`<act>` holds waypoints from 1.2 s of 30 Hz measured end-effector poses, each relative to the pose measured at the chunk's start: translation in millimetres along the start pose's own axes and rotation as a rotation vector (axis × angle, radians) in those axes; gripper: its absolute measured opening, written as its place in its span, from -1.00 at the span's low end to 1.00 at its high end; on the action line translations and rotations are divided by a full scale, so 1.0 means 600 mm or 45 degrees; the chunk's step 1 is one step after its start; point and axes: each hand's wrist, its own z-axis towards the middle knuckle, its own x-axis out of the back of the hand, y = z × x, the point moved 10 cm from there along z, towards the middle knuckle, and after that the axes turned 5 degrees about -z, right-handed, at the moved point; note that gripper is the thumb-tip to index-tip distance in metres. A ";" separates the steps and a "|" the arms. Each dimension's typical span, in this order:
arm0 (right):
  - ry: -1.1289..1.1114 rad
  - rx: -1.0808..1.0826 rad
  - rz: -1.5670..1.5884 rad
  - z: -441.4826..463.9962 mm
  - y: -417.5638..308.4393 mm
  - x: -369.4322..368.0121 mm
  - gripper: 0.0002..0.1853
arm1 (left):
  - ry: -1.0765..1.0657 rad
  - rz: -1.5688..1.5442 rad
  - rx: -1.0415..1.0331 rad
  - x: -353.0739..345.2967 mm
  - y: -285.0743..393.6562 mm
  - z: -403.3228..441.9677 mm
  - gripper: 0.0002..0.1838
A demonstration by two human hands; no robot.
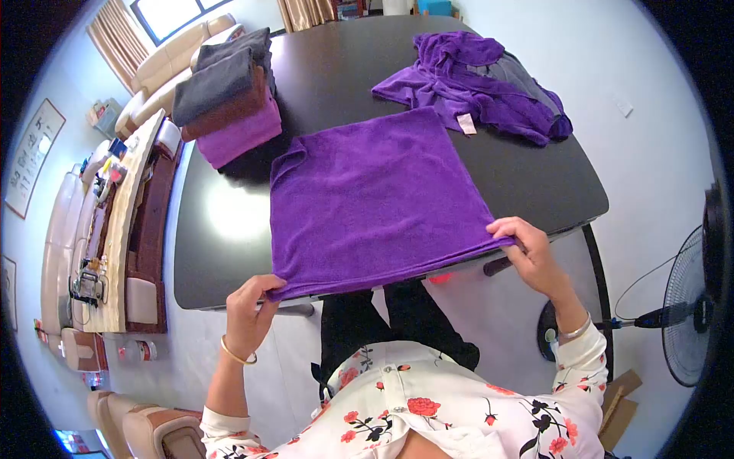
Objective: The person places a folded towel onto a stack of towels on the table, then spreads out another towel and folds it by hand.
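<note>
A purple towel (367, 199) lies spread on the dark table, its near edge at the table's front edge. My left hand (252, 300) pinches the towel's near left corner between thumb and fingers. At the near right corner, my right hand (524, 249) grips the cloth the same way. The near edge between both hands is drawn fairly straight and shows more than one layer. The far left corner of the towel is curled and wrinkled.
Folded towels (225, 99) in grey, brown and purple are stacked at the table's back left. A crumpled heap of purple and grey cloths (482, 88) with a white tag lies at the back right. A standing fan (684, 306) is on the right, beyond the table (336, 57).
</note>
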 end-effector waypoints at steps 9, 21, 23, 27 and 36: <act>-0.071 -0.316 0.272 -0.012 0.014 0.050 -0.93 | 0.105 -0.236 -0.137 0.051 0.065 0.024 -0.88; 0.135 -0.290 0.440 0.043 0.075 0.041 -0.90 | -0.701 -0.896 0.155 -0.097 0.014 0.119 -0.90; 0.131 -0.308 0.434 0.043 0.087 0.036 -0.90 | -0.795 -0.900 0.139 -0.109 -0.001 0.135 -0.89; 0.146 -0.329 0.590 0.038 0.100 0.028 -0.89 | -0.761 -0.803 0.029 -0.100 -0.030 0.164 -0.91; 0.084 -0.399 0.528 0.033 0.115 0.006 -0.87 | 0.004 -0.027 0.010 -0.017 -0.058 0.155 -0.85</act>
